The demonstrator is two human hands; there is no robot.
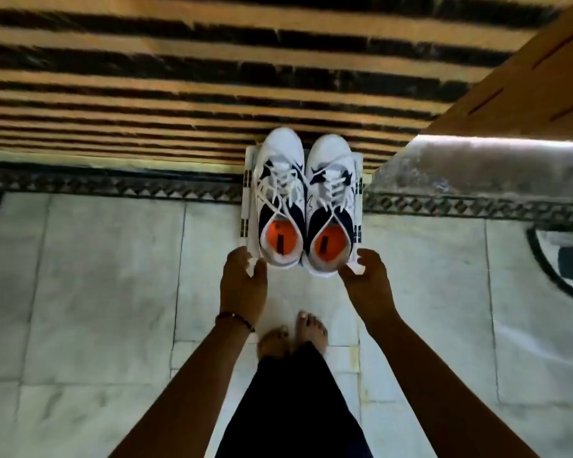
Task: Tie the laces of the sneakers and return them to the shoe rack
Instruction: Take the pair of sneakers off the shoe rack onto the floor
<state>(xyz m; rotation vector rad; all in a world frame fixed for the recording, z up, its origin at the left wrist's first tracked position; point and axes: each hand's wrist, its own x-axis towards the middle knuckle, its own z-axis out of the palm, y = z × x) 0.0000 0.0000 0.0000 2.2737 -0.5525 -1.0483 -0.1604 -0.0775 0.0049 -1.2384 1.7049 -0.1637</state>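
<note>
1. Sneakers [303,203], white with navy panels and orange insoles, sit side by side at the frame's centre on a white tray-like board [249,206], toes toward the striped rug [179,77].
2. Their white laces [280,180] look loose, though blur hides detail.
3. Left hand [244,279] grips the board's near left corner; right hand [366,276] pinches its near right corner.
4. Bare feet [293,335] stand on the marble floor [96,276] below.

two sneakers [304,200], one tray [250,200], two hands [244,282]
</note>
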